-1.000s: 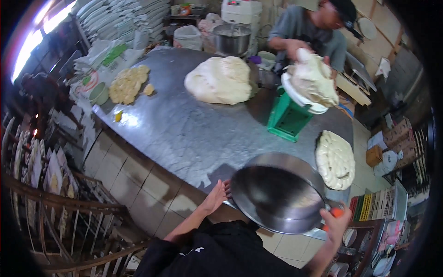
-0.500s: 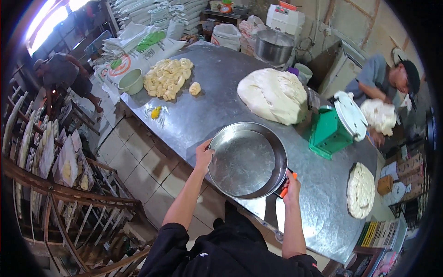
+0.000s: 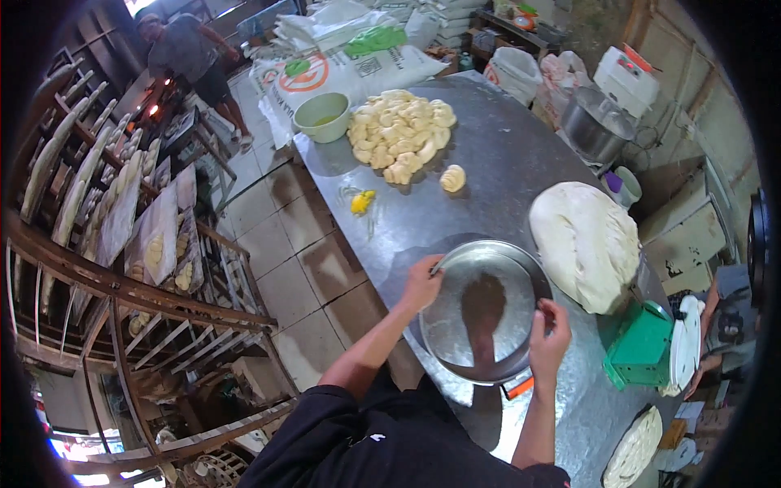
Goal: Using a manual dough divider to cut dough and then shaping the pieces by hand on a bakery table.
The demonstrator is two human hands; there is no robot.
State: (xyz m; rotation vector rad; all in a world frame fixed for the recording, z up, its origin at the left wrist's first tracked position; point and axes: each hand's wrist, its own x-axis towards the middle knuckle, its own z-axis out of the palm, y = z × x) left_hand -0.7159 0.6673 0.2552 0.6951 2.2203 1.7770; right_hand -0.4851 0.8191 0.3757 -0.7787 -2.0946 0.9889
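A round, shiny metal pan (image 3: 480, 317) lies on the steel table (image 3: 496, 171) right in front of me. My left hand (image 3: 423, 283) grips its left rim. My right hand (image 3: 549, 337) holds its right rim. The pan is empty, and a dark reflection shows in its bottom. A large mound of white dough (image 3: 587, 242) sits just to the right of the pan. Farther along the table is a heap of small shaped dough pieces (image 3: 399, 130), with one separate piece (image 3: 453, 177) beside it.
A green bowl (image 3: 323, 115) stands at the table's far corner and a yellow lump (image 3: 363, 201) lies near its left edge. A green scale (image 3: 647, 346) and flat dough (image 3: 634, 447) lie at right. Tray racks (image 3: 122, 211) fill the left. Another person (image 3: 187, 53) stands far back.
The view has swung left along the table. The pan has come down from above the table edge and now rests flat on the table, both hands still on its rim.
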